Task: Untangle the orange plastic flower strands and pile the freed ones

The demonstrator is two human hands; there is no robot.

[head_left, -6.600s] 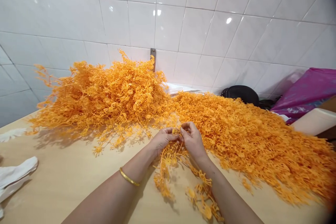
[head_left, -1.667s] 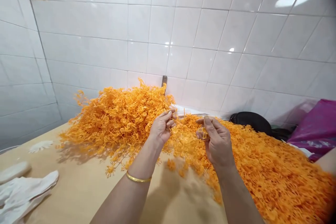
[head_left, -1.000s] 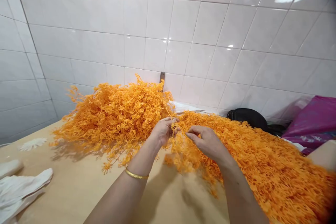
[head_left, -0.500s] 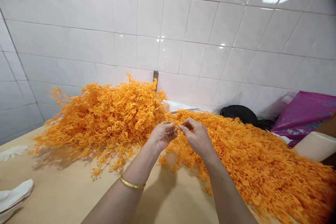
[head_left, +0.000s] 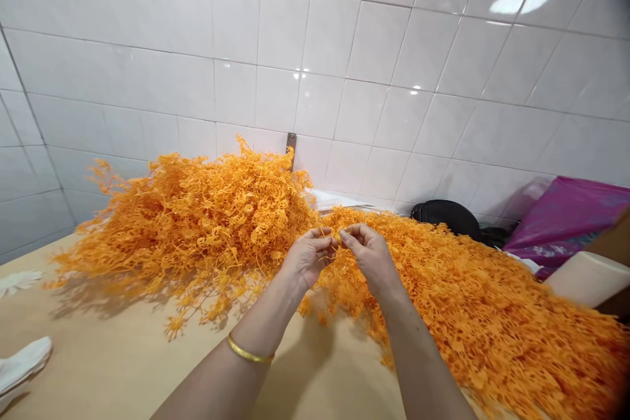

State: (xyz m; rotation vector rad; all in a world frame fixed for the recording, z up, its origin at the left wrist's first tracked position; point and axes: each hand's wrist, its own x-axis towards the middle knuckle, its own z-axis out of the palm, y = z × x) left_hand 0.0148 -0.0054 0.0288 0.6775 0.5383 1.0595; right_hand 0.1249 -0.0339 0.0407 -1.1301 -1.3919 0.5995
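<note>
- Left hand point(head_left: 309, 257): raised above the table edge of the heaps, fingers curled, thumb and fingertips pinched on an orange plastic sprig point(head_left: 335, 247).
- Right hand point(head_left: 370, 257): directly beside the left, fingertips nearly meeting it, thumb and forefinger pinched on the same sprig.
- Sprig: held between the two hands, in front of the gap where the two heaps meet. How far it trails down cannot be told against the orange behind it.
- Left heap point(head_left: 197, 216): tall, tangled orange sprigs, against the tiled wall point(head_left: 344, 46).
- Right heap point(head_left: 492, 321): flatter and spread towards the right.
- Wooden table point(head_left: 123, 367): carries both heaps.
- Gold bangle point(head_left: 245, 353): on the left wrist.
- White glove point(head_left: 22, 361): at the table's left edge, well apart from the hands.
- Black bag point(head_left: 445, 215) and magenta plastic bag point(head_left: 571, 210): behind the right heap.
</note>
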